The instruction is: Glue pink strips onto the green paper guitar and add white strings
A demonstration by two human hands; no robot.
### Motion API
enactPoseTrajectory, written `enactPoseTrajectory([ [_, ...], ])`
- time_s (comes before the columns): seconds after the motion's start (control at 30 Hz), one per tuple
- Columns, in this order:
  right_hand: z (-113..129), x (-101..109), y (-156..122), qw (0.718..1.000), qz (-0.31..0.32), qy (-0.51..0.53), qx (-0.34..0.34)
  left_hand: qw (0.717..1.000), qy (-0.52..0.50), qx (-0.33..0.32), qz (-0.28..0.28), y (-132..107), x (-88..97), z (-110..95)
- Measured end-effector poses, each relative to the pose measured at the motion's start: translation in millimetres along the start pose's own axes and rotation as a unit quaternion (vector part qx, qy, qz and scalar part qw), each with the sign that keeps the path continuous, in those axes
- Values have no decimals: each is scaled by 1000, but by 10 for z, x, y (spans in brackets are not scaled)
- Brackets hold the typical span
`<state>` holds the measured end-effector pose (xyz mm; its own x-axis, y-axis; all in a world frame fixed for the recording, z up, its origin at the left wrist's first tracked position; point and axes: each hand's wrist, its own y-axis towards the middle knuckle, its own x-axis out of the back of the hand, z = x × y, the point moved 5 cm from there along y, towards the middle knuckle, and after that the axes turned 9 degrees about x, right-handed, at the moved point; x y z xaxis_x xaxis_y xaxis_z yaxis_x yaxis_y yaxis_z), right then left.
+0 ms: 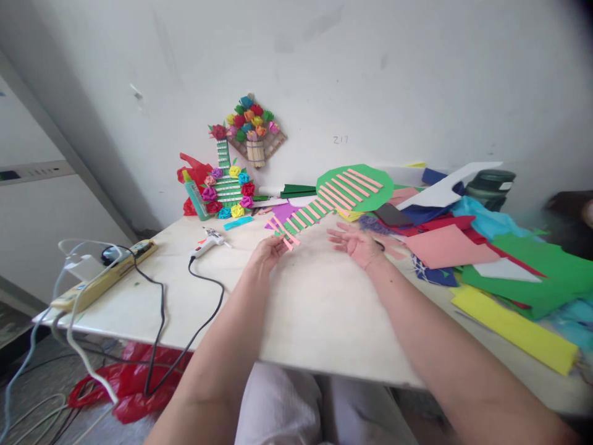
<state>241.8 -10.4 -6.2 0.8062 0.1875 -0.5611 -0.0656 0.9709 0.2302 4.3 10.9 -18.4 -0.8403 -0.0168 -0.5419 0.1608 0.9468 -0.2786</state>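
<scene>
A green paper cutout (385, 185) with a wide rounded end and a narrow neck has pink strips (345, 193) laid across it. It slants away from me to the right. My left hand (270, 252) pinches the near end of the neck, where a few pink strips stick out past the edge. Below the rounded end, my right hand (354, 243) is open with fingers spread, apart from the cutout and holding nothing. To the left lies a white hot glue gun (207, 242) with its black cord running off the table.
A green-and-white decoration with paper flowers (229, 185) leans at the wall beside a glue bottle (196, 196). A flower basket decoration (256, 133) is behind it. Coloured paper sheets (451, 247) and a dark phone-like slab (393, 216) cover the right side. A power strip (109, 278) sits left.
</scene>
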Motion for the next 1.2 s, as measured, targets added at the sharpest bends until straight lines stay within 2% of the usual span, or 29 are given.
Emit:
enactPoseTrajectory([
  [0.23,-95,-213,2,1000,-1,-18,1,999,33,4,34,-37,-122,53],
  [0.53,-133,-290,41,995,62,-68,35,998,59,3,31,-37,-219,119],
  [0.87,-148,-367,40,997,23,-48,60,996,70,-5,52,-76,-323,173],
  [1.2,-218,-303,92,993,-44,-82,73,991,92,-22,93,-54,-363,239],
])
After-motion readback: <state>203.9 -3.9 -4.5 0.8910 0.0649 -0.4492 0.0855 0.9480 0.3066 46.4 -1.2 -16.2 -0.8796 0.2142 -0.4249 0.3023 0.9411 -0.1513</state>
